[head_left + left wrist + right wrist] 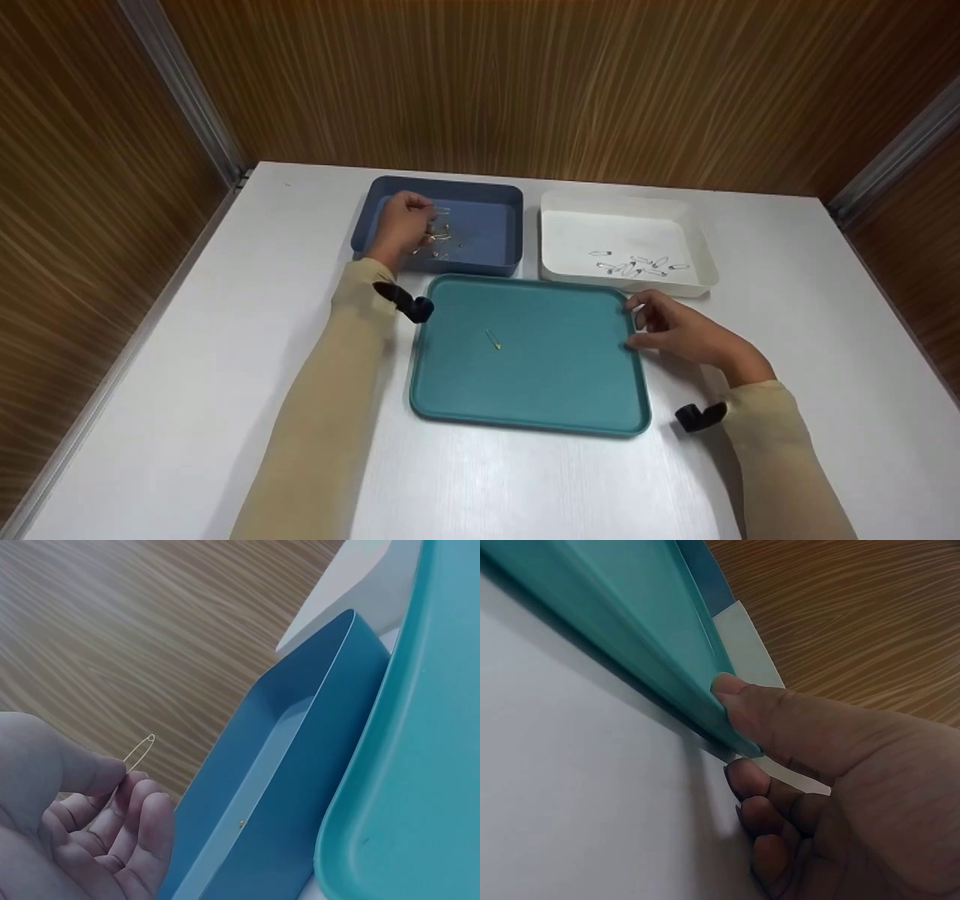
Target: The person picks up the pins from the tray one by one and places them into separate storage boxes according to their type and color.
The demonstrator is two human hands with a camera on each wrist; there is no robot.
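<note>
My left hand (405, 225) hovers over the blue bin (480, 196), which holds several safety pins (442, 241). In the left wrist view its thumb and fingers (112, 795) pinch a gold safety pin (139, 751) above the bin (300, 765). My right hand (675, 330) holds the right rim of the teal tray (570, 390), thumb on the rim, fingers curled beneath it; the right wrist view shows the thumb (739, 694) on the tray edge (630, 615). One yellow-tipped pin (493, 339) lies on the tray.
A white bin (690, 225) at the back right holds several silver safety pins (637, 264). All stand on a white table (187, 375) enclosed by wood-grain walls. Black wrist straps (409, 304) sit on both sleeves.
</note>
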